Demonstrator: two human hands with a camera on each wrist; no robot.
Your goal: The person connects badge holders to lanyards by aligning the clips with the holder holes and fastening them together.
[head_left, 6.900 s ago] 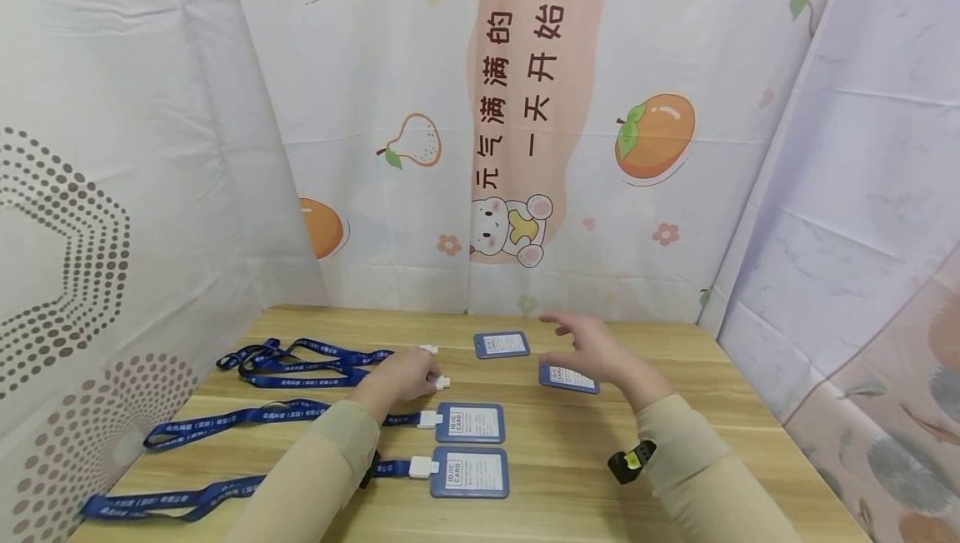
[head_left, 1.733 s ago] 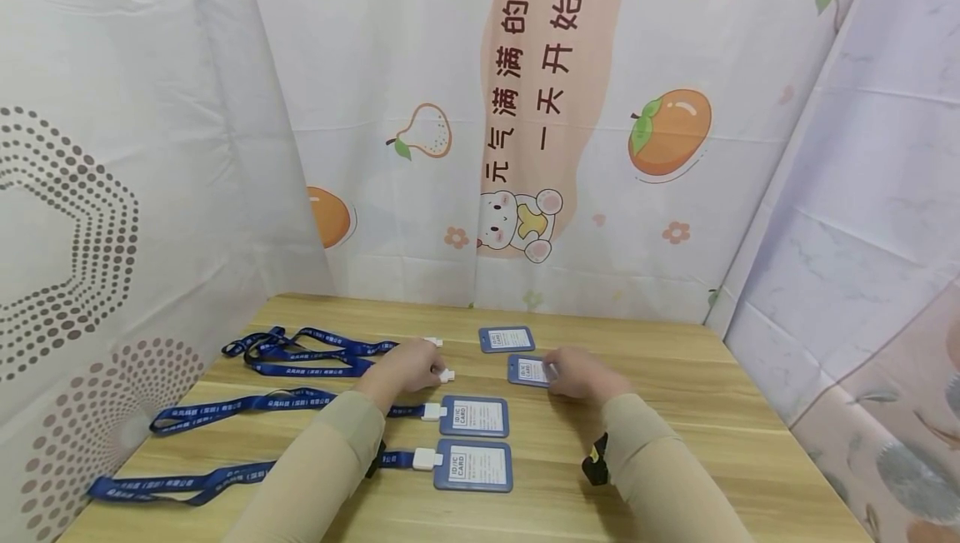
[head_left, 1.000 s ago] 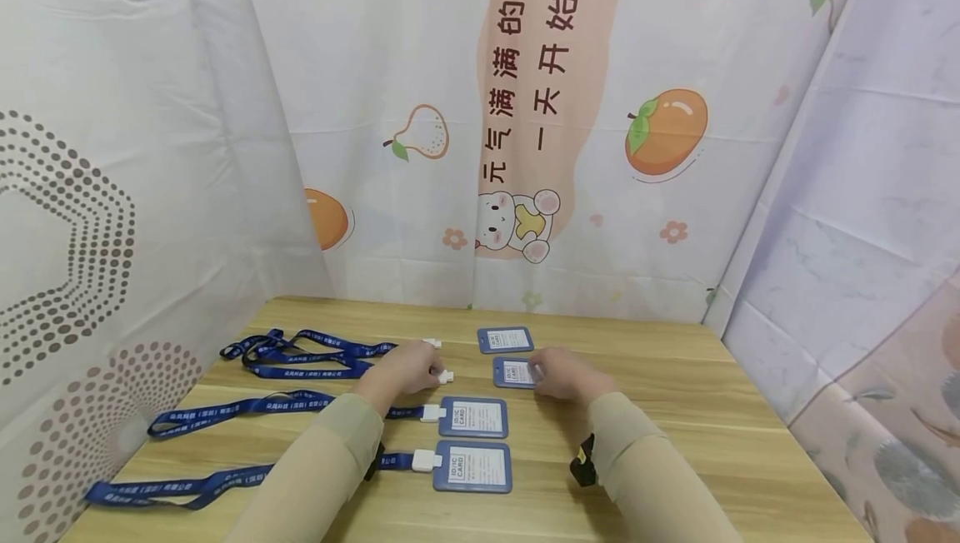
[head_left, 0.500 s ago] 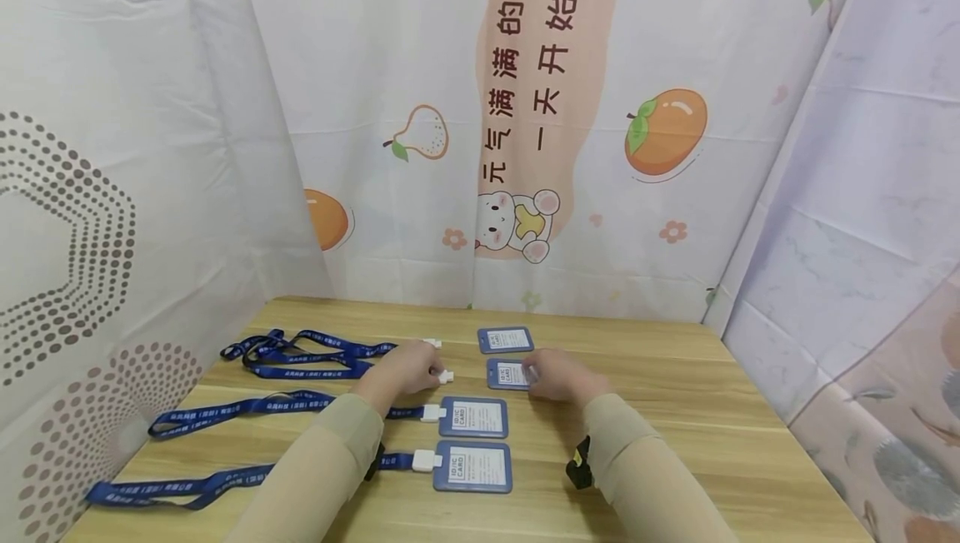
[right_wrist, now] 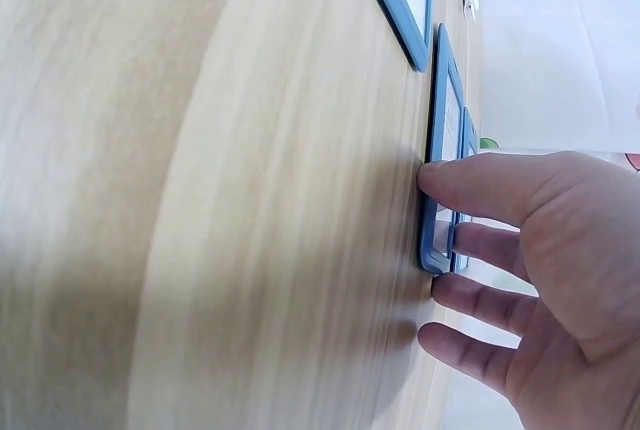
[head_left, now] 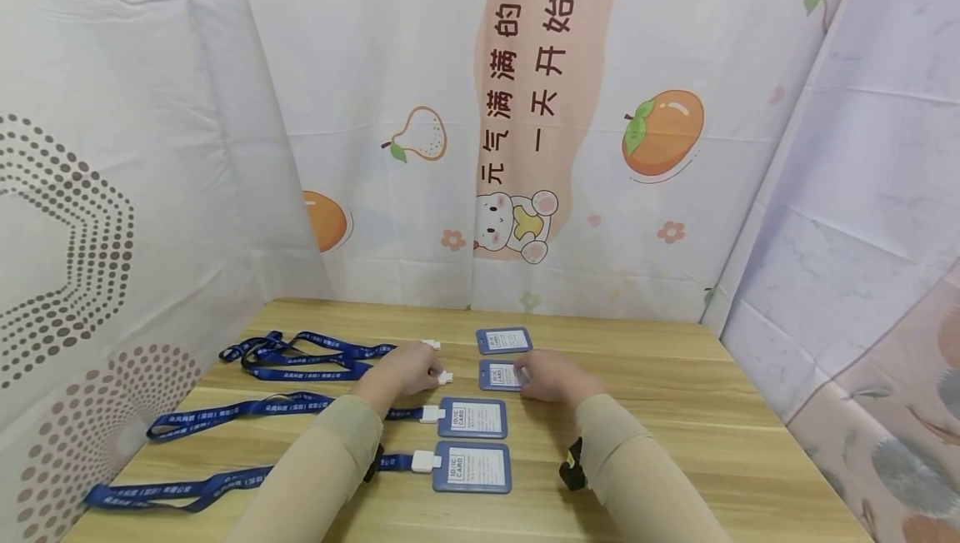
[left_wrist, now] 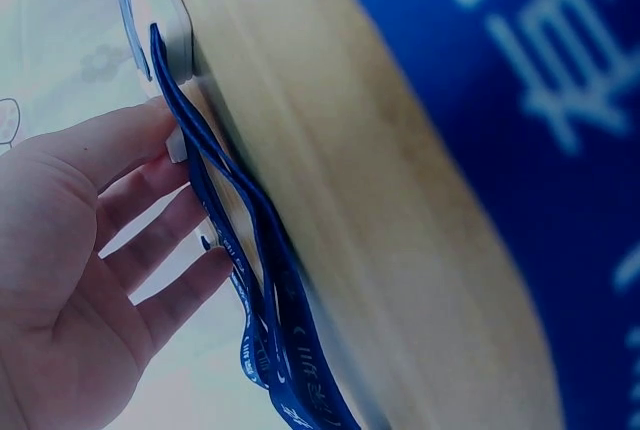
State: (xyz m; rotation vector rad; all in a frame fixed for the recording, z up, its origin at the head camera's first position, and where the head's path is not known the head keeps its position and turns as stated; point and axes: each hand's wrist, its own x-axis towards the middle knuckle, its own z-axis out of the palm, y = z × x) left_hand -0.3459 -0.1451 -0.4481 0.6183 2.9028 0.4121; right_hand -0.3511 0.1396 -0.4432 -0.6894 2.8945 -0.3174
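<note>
Pointing lengthwise left, gripped badge (head_left: 497, 376)

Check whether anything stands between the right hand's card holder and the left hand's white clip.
Nothing visible does: only bare tabletop separates the card holder in the right hand from the white clip in the left hand. The next holder nearer the camera lies outside that gap.

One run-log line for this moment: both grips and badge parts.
left grip: pinches white lanyard clip | right grip: holds blue ID card holder at its right end | these two: apart | farthest ID card holder: unattached
</note>
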